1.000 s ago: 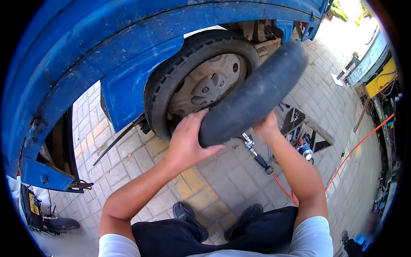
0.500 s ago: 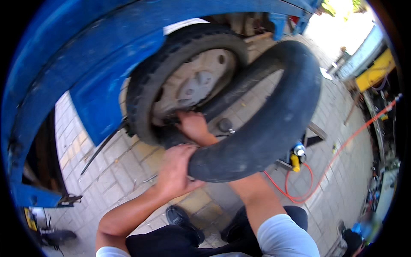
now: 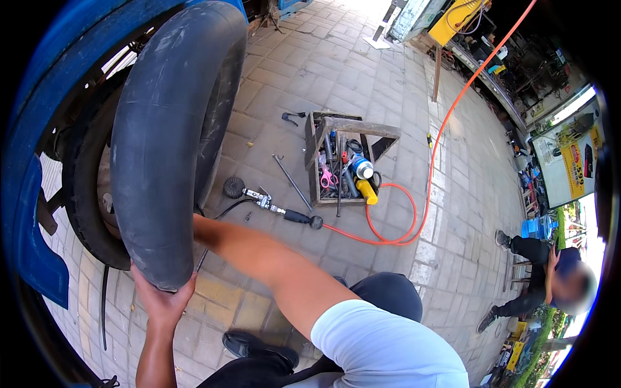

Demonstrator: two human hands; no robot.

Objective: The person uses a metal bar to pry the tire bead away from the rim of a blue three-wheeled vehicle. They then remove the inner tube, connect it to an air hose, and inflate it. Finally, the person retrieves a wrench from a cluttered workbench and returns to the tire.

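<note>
A large, inflated black inner tube (image 3: 168, 129) stands nearly on end at the left, in front of a wheel (image 3: 84, 168) on a blue vehicle (image 3: 39, 129). Its lower end rests in my left hand (image 3: 162, 297), with the thumb and fingers wrapped round the rubber. My right forearm (image 3: 252, 252) reaches leftward behind the tube, which hides that hand and its fingers. On the paving beside the tube lies an air gauge (image 3: 234, 187) with a metal inflator (image 3: 265, 202) joined to an orange hose (image 3: 349, 233).
A wooden toolbox (image 3: 314, 168) holds pink-handled scissors, a spray can (image 3: 362, 168) and a yellow-handled tool (image 3: 367, 191). A metal bar (image 3: 292, 180) lies on the paving (image 3: 284, 84). At the far right a person (image 3: 537, 271) sits near shelves and a sign.
The view has swung right, bringing the toolbox and seated person into clear sight. The inner tube now stands more upright in front of the wheel. My left hand still grips its lower end.
</note>
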